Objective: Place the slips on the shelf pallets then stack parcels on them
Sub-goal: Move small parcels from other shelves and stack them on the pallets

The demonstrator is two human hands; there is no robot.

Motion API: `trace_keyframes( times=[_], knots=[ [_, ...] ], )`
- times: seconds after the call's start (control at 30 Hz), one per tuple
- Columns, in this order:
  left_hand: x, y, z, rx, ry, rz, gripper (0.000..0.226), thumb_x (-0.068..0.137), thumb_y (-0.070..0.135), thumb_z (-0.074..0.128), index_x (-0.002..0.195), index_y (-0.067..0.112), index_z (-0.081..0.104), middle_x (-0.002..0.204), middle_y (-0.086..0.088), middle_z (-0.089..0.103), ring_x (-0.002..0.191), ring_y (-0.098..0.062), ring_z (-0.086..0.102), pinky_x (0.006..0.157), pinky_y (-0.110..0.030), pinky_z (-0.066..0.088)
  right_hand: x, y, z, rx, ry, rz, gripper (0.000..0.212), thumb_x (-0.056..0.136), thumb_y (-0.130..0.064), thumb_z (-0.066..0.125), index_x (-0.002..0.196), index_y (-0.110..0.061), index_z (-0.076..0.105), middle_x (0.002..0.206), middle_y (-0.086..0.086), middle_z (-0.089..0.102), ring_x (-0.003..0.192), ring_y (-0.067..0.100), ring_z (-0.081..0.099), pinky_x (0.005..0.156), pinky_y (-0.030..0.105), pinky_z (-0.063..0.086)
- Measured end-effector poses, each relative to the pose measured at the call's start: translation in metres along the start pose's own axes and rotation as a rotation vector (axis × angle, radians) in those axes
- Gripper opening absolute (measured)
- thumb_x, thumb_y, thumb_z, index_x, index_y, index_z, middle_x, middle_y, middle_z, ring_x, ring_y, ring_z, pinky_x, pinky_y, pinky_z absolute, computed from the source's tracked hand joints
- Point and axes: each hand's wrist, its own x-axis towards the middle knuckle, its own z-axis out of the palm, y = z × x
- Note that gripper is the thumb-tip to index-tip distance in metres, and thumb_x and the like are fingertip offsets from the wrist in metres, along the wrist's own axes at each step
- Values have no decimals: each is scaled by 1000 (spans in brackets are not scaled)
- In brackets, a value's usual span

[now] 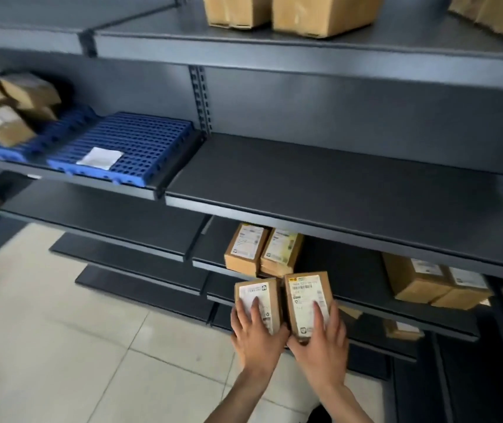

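Dark steel shelving [335, 178] carries a blue pallet [152, 138] with one slip [101, 158]. Below-right of the pallet, left hand [256, 334] grips left parcel [250, 290], right hand [320, 340] grips right parcel [302, 288], fingers [255, 306] spread over labels. Judged light, rigid; hold by long sides.

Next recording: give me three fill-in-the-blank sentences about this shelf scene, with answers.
1. The white slip lies on a ____ pallet.
2. The left hand and right hand hold ____ parcels between them.
3. The pallet lies to the ____ of both hands.
Answers: blue, two, left.
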Motion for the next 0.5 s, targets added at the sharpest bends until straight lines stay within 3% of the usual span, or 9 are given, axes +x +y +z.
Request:
trace_keyframes(
  times=[0.2,0.5],
  knots=[
    [-15,-119,-89,-2,137,-76,96,68,77,41,149,31,18,163,2,1,147,-24,4,114,-48,25,-59,-113,25,57,-36,-163,103,66,-71,66,149,-32,19,159,13,10,137,37,27,98,51,44],
    [1,-220,-269,-46,451,-99,92,70,83,37,148,36,21,163,7,5,147,-22,7,114,-50,25,-73,-291,1,250,48,-529,93,71,-71,57,148,-31,24,161,7,12,139,32,26,96,50,45]
  ],
)
